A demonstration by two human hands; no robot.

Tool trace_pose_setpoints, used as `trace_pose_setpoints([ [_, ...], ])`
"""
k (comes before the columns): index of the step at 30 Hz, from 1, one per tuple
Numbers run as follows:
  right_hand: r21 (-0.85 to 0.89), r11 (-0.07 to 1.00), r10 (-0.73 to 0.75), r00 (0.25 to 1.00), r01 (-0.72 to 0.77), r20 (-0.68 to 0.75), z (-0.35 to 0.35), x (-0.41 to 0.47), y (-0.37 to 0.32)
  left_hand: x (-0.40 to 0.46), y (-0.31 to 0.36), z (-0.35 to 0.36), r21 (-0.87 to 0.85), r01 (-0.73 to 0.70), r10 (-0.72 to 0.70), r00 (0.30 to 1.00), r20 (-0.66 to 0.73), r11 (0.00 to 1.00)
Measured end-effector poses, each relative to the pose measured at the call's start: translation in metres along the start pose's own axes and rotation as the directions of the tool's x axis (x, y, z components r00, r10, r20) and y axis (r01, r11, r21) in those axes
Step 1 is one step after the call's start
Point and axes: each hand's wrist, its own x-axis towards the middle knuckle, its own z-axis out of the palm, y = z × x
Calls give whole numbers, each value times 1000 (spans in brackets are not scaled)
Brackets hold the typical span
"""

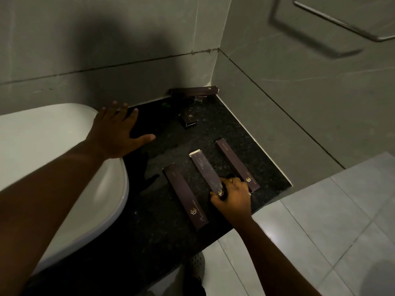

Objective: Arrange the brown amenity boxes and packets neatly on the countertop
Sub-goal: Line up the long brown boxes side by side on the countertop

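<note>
Three long brown amenity boxes lie side by side on the black speckled countertop. The left box and the right box lie flat and free. My right hand grips the near end of the middle box, whose far flap is open. A small brown box sits farther back. Another long brown box with smaller packets lies in the corner against the wall. My left hand rests flat, fingers spread, on the rim of the white basin and the counter, holding nothing.
The white basin fills the left side of the counter. Grey tiled walls close the back and right sides. A small green item lies by the back wall. A metal towel rail hangs upper right. Tiled floor lies below the counter's front edge.
</note>
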Motion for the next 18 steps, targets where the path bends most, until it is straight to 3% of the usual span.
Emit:
trace_pose_setpoints([
  [5, 14, 1000, 0, 1000, 0, -8, 0, -2, -1, -1, 1, -1, -2, 14, -14, 1000, 6, 1000],
  [7, 24, 1000, 17, 993, -14, -118, -5, -3, 1, -1, 2, 0, 4, 13, -13, 1000, 2, 1000],
  [10, -93, 986, 104, 949, -138, -299, -20, 13, 16, 0, 0, 0, 12, 12, -12, 1000, 15, 1000],
  [15, -124, 967, 219, 974, -224, -53, -27, 35, 48, 0, 0, 0, 17, 14, -14, 1000, 12, 1000],
  [18, -105, 973, 201, 977, -208, -69, -23, 38, 52, 1, 1, 0, 22, 14, -15, 1000, 16, 1000],
])
